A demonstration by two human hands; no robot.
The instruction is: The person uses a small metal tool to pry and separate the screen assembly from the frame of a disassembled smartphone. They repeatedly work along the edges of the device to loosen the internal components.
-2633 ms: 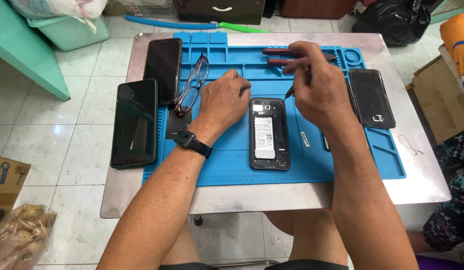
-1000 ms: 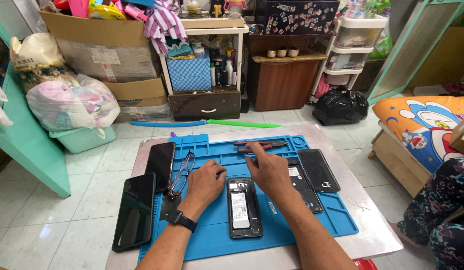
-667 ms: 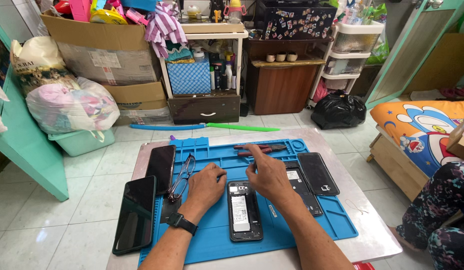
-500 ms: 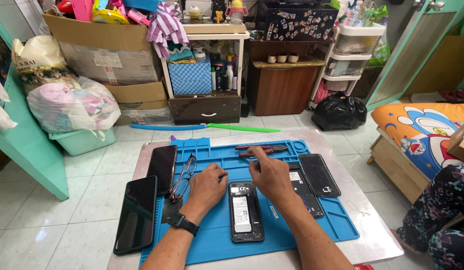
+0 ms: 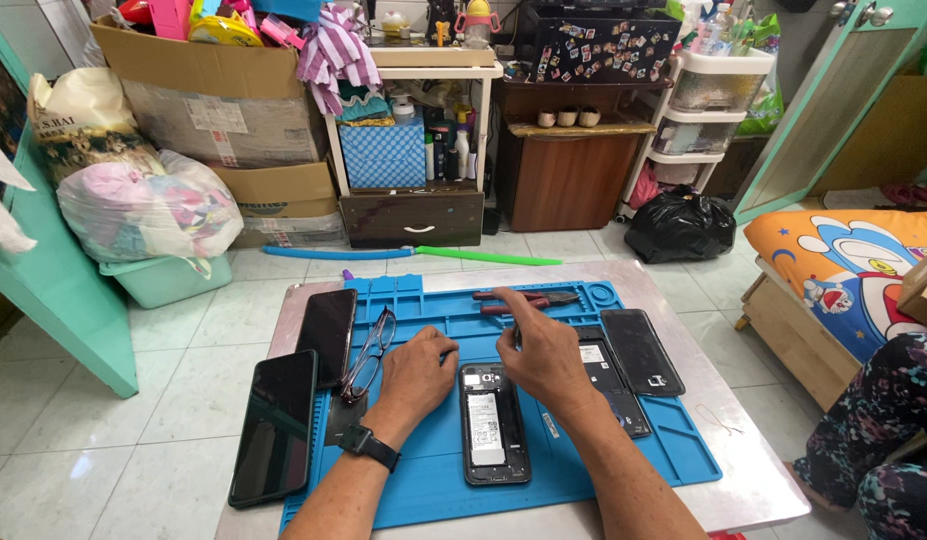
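Note:
A phone with its back cover off (image 5: 493, 425) lies upright in the middle of a blue silicone work mat (image 5: 593, 470). My left hand (image 5: 420, 365), with a black watch on the wrist, rests palm down on the mat. Its fingertips are at the phone's top left corner. My right hand (image 5: 543, 350) hovers just above and to the right of that phone. Its index finger is stretched toward red-handled pliers (image 5: 528, 298), and the other fingers are curled. Whether they hold a thin tool cannot be seen.
Two black phones (image 5: 328, 335) (image 5: 275, 425) and a pair of glasses (image 5: 368, 350) lie left of my hands. A second opened phone (image 5: 611, 390) and a black phone (image 5: 641, 350) lie to the right. The mat sits on a low metal table (image 5: 758, 470). Boxes, bags and shelves stand behind it.
The view has lifted from straight down at the mat to take in the room. Both hands stay around the opened phone, and the right index finger now points toward the pliers.

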